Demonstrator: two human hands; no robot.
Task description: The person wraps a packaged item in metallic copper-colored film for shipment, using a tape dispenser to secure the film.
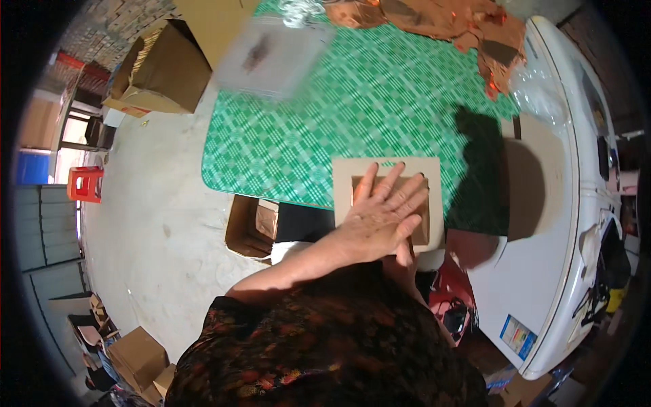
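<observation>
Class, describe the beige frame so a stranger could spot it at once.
Find the table covered in green checks. At its near edge, the left hand is spread over the beige frame. Its pale border around a brown middle sets it apart from the crumpled brown material beyond.

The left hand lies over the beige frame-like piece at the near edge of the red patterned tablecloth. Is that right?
Not quite: the patterned tablecloth is green, not red, as the head view shows. The left hand does lie over the beige frame-like piece at its near edge.
</observation>
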